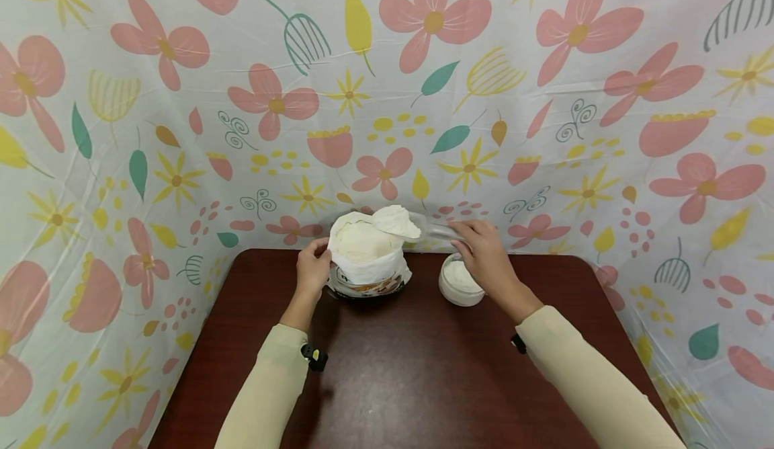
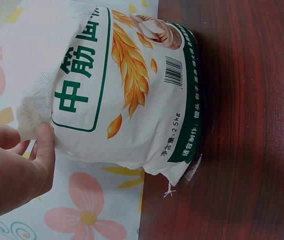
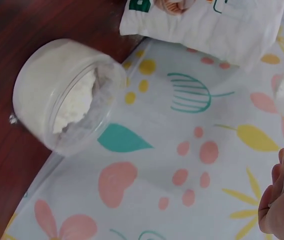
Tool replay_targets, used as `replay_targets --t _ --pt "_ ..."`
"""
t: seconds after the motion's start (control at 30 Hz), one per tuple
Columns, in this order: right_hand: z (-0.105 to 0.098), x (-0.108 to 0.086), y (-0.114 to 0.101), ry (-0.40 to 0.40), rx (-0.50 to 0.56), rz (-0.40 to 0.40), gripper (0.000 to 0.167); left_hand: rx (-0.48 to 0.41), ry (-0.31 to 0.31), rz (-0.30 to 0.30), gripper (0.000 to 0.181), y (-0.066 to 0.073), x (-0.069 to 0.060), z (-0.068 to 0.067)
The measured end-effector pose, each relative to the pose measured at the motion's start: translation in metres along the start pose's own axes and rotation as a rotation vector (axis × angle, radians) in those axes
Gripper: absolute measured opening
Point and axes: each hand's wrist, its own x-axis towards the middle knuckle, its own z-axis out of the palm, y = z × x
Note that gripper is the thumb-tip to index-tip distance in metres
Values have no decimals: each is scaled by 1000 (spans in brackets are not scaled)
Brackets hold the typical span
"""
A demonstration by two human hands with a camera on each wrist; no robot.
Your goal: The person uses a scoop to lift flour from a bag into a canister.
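An upright bag of flour (image 2: 89, 85) stands at the back of the table, its top folded open and white flour (image 1: 363, 240) showing inside. My left hand (image 1: 312, 271) pinches the bag's rim on its left side. In my right hand (image 1: 486, 254) I grip the handle of a clear scoop (image 1: 437, 230). The scoop carries a heaped load of flour (image 1: 396, 222) above the bag's right edge. Below my right hand sits a clear round jar (image 1: 461, 294), partly filled with flour; in the right wrist view the jar (image 3: 34, 95) shows its open mouth.
The dark red-brown table (image 1: 411, 375) reaches toward me in front of the bag and jar. A flower-printed cloth (image 1: 387, 99) hangs right behind the table's back edge and along both sides.
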Motion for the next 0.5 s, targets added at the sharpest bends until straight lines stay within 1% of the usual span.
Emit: replay_targets --t 0.13,0.23,0.5 --pt "-13 -8 3 -13 -20 38 37 -13 -3 1 32 0 0 1" --pt "-22 -14 8 -7 -38 47 38 -17 -9 -2 31 0 0 1" --pt "-41 -34 23 50 -59 28 40 21 -13 -11 33 1 0 -1"
